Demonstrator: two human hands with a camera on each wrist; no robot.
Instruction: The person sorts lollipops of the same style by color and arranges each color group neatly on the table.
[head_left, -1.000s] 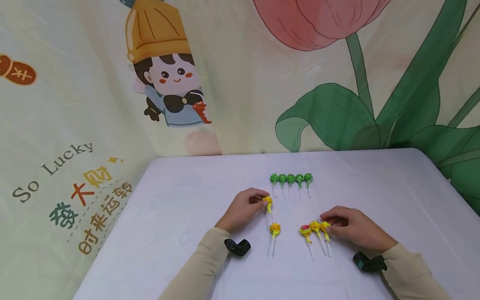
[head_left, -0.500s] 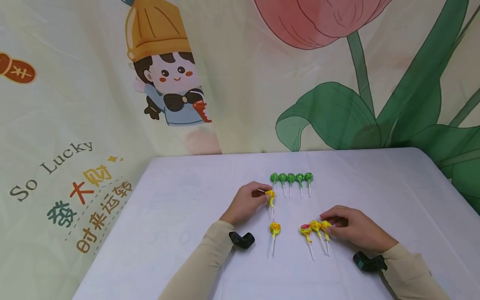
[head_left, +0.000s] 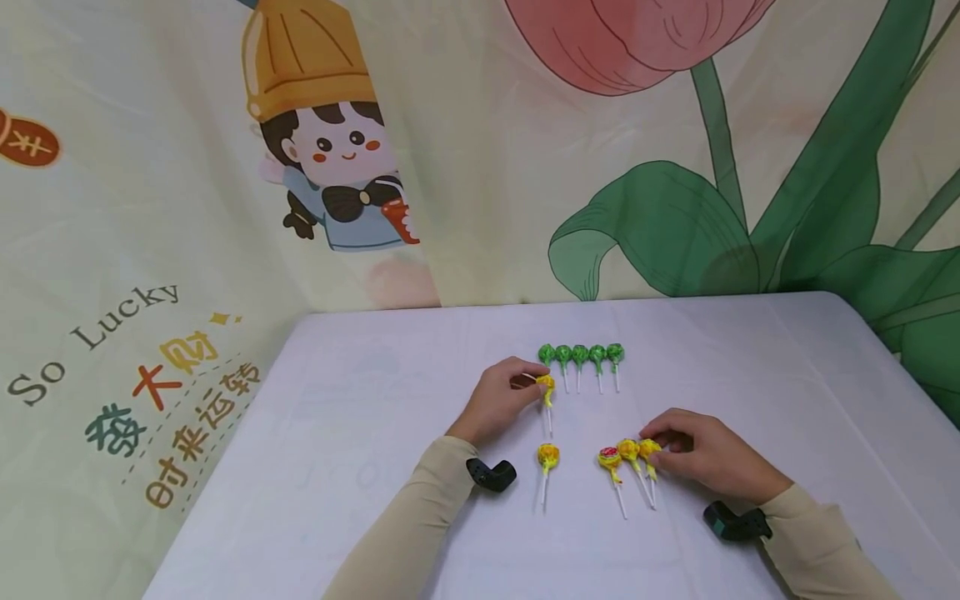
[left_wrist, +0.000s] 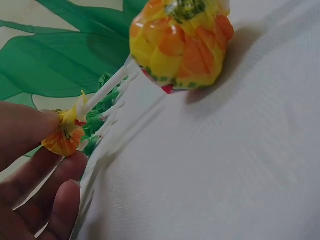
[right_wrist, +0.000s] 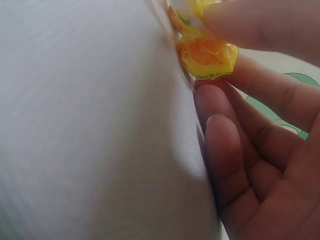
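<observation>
My left hand [head_left: 534, 385] pinches the head of a yellow lollipop [head_left: 546, 385] just below the left end of a row of several green lollipops [head_left: 581, 354]; its stick points back toward me. In the left wrist view the pinched lollipop [left_wrist: 62, 139] sits between thumb and fingers [left_wrist: 55, 200], and its stick runs toward a lone yellow lollipop [left_wrist: 180, 42] lying on the white table [left_wrist: 225, 165]. That lone yellow lollipop [head_left: 548, 456] lies directly below. My right hand [head_left: 651, 439] pinches the rightmost of three yellow lollipops [head_left: 628, 452]; the right wrist view shows this lollipop [right_wrist: 206, 56] between the fingertips [right_wrist: 225, 145].
The white table [head_left: 360, 417] has its left edge near a printed curtain [head_left: 150, 250] and its far edge against a flower-print backdrop [head_left: 675, 167]. Black wrist camera mounts [head_left: 491, 474] sit on both beige sleeves.
My left hand has carried its yellow lollipop away from me, up to the left end of the green row. The right hand has stayed on its lollipop.
</observation>
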